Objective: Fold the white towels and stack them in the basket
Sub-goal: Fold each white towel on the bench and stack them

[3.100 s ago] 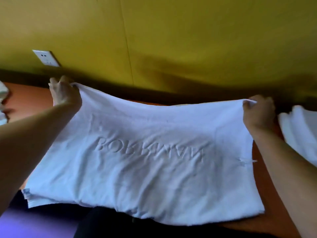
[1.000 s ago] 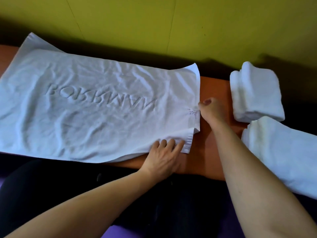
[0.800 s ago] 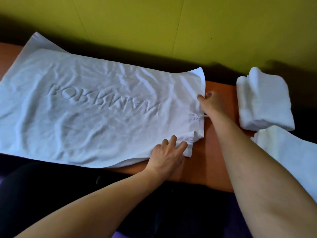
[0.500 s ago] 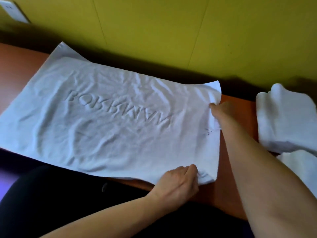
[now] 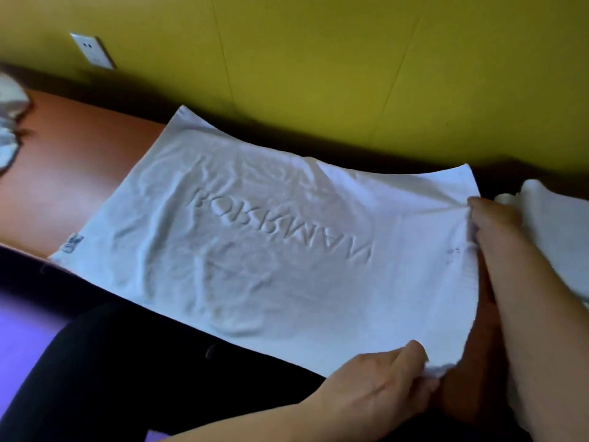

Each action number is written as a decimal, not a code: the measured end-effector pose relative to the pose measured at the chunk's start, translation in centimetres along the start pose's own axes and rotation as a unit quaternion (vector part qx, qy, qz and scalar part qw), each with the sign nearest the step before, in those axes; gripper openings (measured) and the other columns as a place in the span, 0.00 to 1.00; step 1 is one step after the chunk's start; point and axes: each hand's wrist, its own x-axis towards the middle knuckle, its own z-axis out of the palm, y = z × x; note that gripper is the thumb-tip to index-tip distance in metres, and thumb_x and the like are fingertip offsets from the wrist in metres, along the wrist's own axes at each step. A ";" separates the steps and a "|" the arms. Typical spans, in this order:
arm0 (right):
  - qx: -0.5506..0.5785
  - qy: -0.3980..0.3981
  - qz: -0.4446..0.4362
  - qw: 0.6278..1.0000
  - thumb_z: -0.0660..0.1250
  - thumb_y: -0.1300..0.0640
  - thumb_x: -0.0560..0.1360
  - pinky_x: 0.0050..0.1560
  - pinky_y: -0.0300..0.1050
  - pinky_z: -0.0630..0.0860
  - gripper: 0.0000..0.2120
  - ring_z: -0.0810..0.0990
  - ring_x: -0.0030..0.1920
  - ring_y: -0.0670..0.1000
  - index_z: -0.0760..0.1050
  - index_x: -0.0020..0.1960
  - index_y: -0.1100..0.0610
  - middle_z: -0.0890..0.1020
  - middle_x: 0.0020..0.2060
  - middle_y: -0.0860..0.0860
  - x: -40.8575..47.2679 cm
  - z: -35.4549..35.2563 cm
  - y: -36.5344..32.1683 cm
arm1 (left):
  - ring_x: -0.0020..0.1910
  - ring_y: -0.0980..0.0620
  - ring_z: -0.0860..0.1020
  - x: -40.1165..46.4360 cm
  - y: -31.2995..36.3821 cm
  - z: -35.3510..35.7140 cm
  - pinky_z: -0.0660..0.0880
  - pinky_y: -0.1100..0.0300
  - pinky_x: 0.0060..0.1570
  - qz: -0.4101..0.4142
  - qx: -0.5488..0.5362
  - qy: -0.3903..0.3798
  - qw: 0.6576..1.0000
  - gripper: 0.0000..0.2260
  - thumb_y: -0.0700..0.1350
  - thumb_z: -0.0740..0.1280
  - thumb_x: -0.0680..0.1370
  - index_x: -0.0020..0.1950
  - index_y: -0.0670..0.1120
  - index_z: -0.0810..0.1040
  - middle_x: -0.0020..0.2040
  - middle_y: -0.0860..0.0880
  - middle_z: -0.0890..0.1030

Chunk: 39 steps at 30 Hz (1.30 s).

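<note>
A white towel (image 5: 280,250) is spread on a reddish-brown worktop (image 5: 79,161) set against a yellow-green wall (image 5: 318,59). Its near right corner is pinched by the left hand (image 5: 379,384). Its right edge is gripped by the right hand (image 5: 490,218).

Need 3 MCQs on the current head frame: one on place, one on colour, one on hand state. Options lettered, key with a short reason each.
1. Where does the left hand hold the spread towel?
A. near right corner
B. far left corner
C. middle of the lettering

2. What colour is the wall behind the table?
A. blue
B. yellow-green
C. grey

3. What is the right hand doing?
A. resting flat on the table
B. gripping the towel's right edge
C. holding the folded towel

Key:
1 A, its fingers pinch the bunched corner closest to the person on the right side.
2 B, the panels above the table are yellow-green.
3 B, creases in the cloth run to that hand at the right edge; the folded towel lies untouched beyond it.
</note>
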 end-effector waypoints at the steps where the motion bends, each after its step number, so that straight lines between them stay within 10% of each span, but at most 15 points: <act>1: 0.016 0.020 0.008 1.000 0.69 0.49 0.72 0.53 0.48 0.74 0.25 0.80 0.56 0.54 0.76 0.60 0.65 0.81 0.59 0.58 -0.3 -1.3 -0.3 | 0.51 0.37 0.76 -0.2 0.9 0.2 0.72 0.47 0.45 -0.005 -0.018 0.017 1.000 0.13 0.55 0.57 0.84 0.56 0.46 0.65 0.52 0.42 0.78; 11: 0.083 -0.060 -0.048 0.994 0.59 0.55 0.83 0.44 0.47 0.72 0.18 0.78 0.62 0.62 0.72 0.68 0.63 0.78 0.64 0.64 -7.3 -2.8 -6.1 | 0.28 0.54 0.67 -4.9 0.9 -3.2 0.64 0.63 0.32 -0.062 -0.120 0.168 0.976 0.13 0.51 0.63 0.78 0.39 0.50 0.61 0.27 0.57 0.71; 16: 0.121 -0.059 -0.115 0.984 0.67 0.50 0.75 0.55 0.53 0.79 0.19 0.82 0.54 0.55 0.81 0.61 0.58 0.81 0.51 0.53 -13.2 4.3 -10.6 | 0.30 0.42 0.75 -8.5 -3.1 -8.4 0.76 0.48 0.34 -0.136 -0.151 0.282 0.938 0.16 0.54 0.62 0.78 0.38 0.48 0.62 0.28 0.44 0.70; 25: 0.169 -0.108 -0.196 0.960 0.67 0.54 0.73 0.45 0.53 0.83 0.11 0.82 0.44 0.54 0.84 0.51 0.57 0.82 0.42 0.53 -21.6 21.2 -18.7 | 0.29 0.49 0.82 -15.5 -11.2 -19.0 0.79 0.56 0.31 -0.211 -0.206 0.444 0.846 0.16 0.48 0.62 0.83 0.38 0.41 0.70 0.28 0.46 0.79; 39: 0.076 -0.190 -0.252 0.946 0.66 0.50 0.73 0.48 0.61 0.82 0.13 0.80 0.39 0.55 0.82 0.39 0.58 0.80 0.34 0.52 -29.2 41.0 -21.3 | 0.28 0.48 0.81 -20.8 -25.9 -27.1 0.77 0.56 0.33 -0.366 -0.126 0.511 0.767 0.16 0.49 0.61 0.81 0.36 0.43 0.73 0.28 0.49 0.81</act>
